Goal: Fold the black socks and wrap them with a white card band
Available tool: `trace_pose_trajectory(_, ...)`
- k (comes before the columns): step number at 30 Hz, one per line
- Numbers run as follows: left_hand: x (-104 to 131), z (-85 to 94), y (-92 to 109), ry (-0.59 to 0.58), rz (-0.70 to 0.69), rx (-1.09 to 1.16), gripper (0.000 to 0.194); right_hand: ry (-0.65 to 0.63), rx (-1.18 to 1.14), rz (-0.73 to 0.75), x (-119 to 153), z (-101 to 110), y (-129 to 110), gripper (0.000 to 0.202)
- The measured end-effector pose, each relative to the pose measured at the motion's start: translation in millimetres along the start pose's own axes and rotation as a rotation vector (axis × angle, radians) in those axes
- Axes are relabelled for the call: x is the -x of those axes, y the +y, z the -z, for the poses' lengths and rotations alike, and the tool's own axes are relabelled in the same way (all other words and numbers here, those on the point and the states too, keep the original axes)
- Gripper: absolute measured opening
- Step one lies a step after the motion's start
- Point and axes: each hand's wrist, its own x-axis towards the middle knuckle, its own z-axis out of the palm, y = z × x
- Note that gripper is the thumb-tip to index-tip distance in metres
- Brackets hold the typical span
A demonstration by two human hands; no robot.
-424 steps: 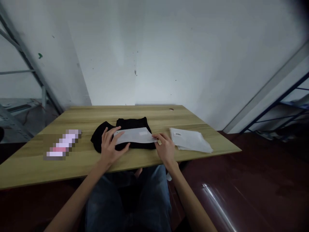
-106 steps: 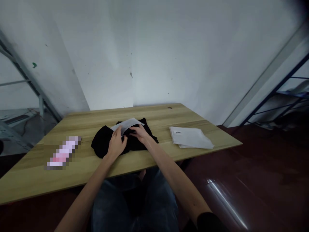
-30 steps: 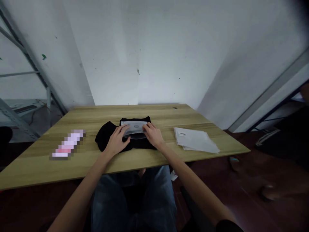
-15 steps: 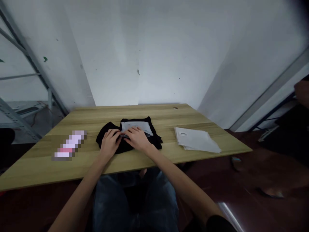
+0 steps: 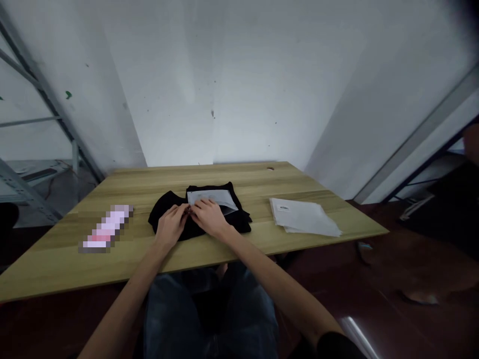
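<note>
- A small dark label [image 5: 284,207] is seen on the stack of clear bags [image 5: 305,223] at the right of the middle of the frame, but its writing is too small to be read.
- No words can be read on the clear bag [image 5: 217,197] that lies on the black cloth [image 5: 164,215] in the middle of the frame.
- A blurred pink and white patch [image 5: 106,228] is seen at the left of the frame, and nothing on it can be read.
- The left hand [image 5: 171,225] is stretched out from the lower left, with bent fingers laid on the black cloth at the near left corner of the clear bag.
- The right hand [image 5: 208,218] is reached across from the lower right, palm down, and is pressed on the near edge of the clear bag.
- The two hands are held almost touching. It cannot be told if the bag's edge is pinched or only pushed.
- The black cloth and the bag are laid on the wooden table [image 5: 232,249], in the middle, near the front edge.
</note>
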Motion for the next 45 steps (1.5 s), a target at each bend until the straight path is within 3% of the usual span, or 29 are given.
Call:
trace_pose_trajectory(8, -4.1, 0.7, 8.3, 0.010, -0.043, -0.095, 0.028, 0.018, 0.042, -0.025, 6.3, 10.6, 6.2, 0.023)
trace_pose_trajectory(20, -3.3, 1.9, 19.5, 0.033, -0.157, -0.157, 0.025, 0.127, 0.125, -0.072, 46.7, 13.4, 33.2, 0.023)
trace_pose_trajectory(29, 1.6, 2.9, 15.2, 0.038, -0.129, -0.175, 0.023, 0.130, 0.176, -0.063, 66.5, 13.6, 47.9, 0.022)
trace_pose_trajectory(36, 3.0, 9.7, 14.6, 0.029, -0.077, -0.193, 0.024, 0.129, 0.194, -0.074, 86.7, 26.4, 65.6, 0.024)
trace_pose_trajectory(45, 3.6, 18.2, 9.7, -0.045, 0.058, -0.113, 0.025, 0.054, 0.056, -0.268, 115.3, 39.5, 81.6, 0.014)
